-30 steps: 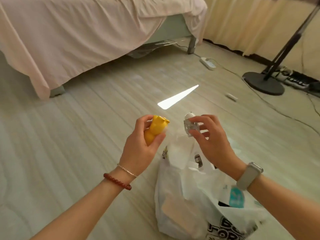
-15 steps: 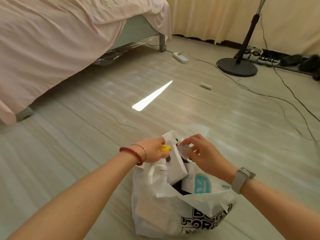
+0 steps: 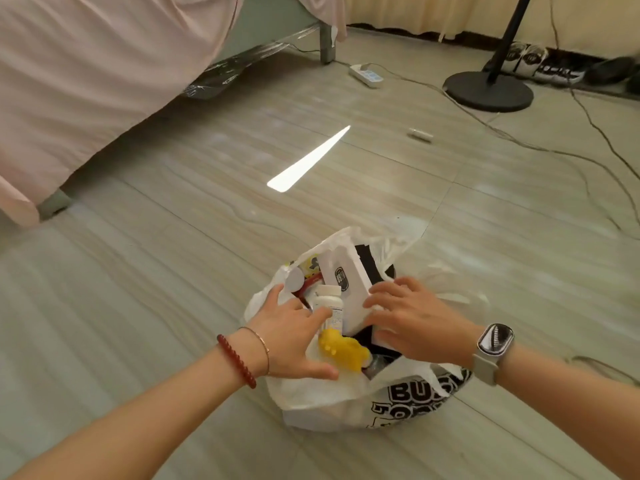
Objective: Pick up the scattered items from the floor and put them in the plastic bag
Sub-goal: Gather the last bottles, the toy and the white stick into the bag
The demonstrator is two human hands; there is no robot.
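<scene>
Hands hover over the bag (image 3: 322,393) on the floor (image 3: 138,306): left hand (image 3: 291,336) spread, empty, beside the yellow toy (image 3: 343,349) inside. Right hand (image 3: 412,323) rests, fingers splayed, on the white box (image 3: 349,289), seemingly not gripping it.

My white plastic bag (image 3: 311,393) sits open on the floor, holding a yellow toy (image 3: 341,349), white box (image 3: 349,289) and pill bottle (image 3: 329,306).

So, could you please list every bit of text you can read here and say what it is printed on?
"BU": start of the top line of bold black lettering on the plastic bag; the rest is folded away.
Round black logo on the white box: too blurred to read.
Label on the white bottle: too small to read.
</scene>
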